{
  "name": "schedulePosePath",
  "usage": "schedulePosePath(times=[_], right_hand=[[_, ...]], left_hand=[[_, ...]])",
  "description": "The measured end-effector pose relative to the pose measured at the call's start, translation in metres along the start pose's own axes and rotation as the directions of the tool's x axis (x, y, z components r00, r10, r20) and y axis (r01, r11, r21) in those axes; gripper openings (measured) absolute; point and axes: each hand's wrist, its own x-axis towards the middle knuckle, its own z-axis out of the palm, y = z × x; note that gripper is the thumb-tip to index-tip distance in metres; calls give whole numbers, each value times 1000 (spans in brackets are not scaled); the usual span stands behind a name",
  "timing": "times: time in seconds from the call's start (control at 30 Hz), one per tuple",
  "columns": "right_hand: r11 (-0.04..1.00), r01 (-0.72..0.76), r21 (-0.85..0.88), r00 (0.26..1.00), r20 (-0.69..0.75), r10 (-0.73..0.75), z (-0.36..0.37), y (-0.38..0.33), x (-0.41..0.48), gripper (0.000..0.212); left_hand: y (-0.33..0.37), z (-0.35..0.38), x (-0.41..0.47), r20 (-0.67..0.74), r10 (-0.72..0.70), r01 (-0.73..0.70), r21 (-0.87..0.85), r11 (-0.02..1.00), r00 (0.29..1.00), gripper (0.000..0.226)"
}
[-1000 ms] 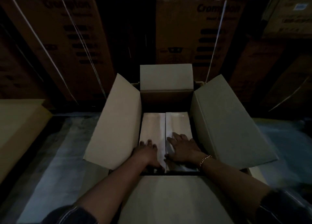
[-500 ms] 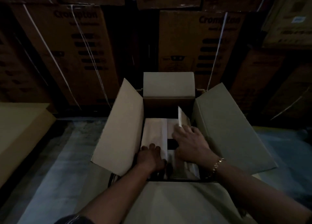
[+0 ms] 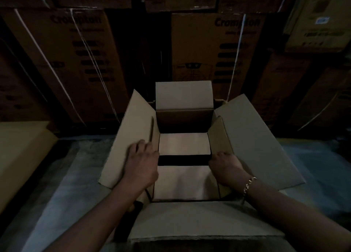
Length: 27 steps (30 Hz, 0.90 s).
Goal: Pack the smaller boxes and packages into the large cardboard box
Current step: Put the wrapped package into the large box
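Down in the large cardboard box (image 3: 256,141), smaller boxes (image 3: 184,143) look light, stiff: take by side edges; left hand (image 3: 142,166) flat on flap (image 3: 121,149), right hand (image 3: 226,168) grip can't tell.

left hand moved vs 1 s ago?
Yes. The left hand has come out of the large cardboard box, off the pale packages inside, leftward onto the box's left flap.

large cardboard box (image 3: 184,121): top open (flaps (image 3: 121,137) spread) | stacked cartons (image 3: 218,52) block behind
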Motion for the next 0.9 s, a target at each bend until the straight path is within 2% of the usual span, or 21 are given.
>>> schedulePosePath(times=[0.1,0.17,0.23,0.3,0.4,0.5,0.57,0.7,0.8,0.9], right_hand=[[997,73,-14,997,19,-72,-4,-13,15,36],[981,134,143,988,63,-144,-2,-15,27,47],[948,127,293,972,151,-178,2,-12,33,65],[945,86,315,972,182,-149,10,-5,35,78],[923,88,375,991,64,-120,13,4,33,72],[892,169,420,984,-14,-180,10,14,21,50],[888,216,405,969,20,-245,15,17,4,40],[878,269,396,958,-18,-286,35,14,-29,31],[901,267,342,963,-53,-265,36,12,-35,36],[928,280,245,954,-179,-240,29,12,-35,36]], left_hand=[[-12,1,-13,80,7,-9,21,1000,997,57],[-12,1,-18,106,32,-33,4,999,994,64],[-11,2,-23,125,61,-62,5,998,990,71],[-10,6,-26,160,90,-92,6,996,983,81],[-11,7,-29,205,111,-112,-7,994,972,105],[-12,9,-33,194,134,-129,-39,991,972,115],[-9,11,-39,148,153,-147,-48,988,977,108],[-2,13,-48,79,203,-199,-53,978,976,64],[0,17,-50,106,188,-184,-48,982,976,57],[-1,16,-47,58,150,-146,-67,987,987,50]])
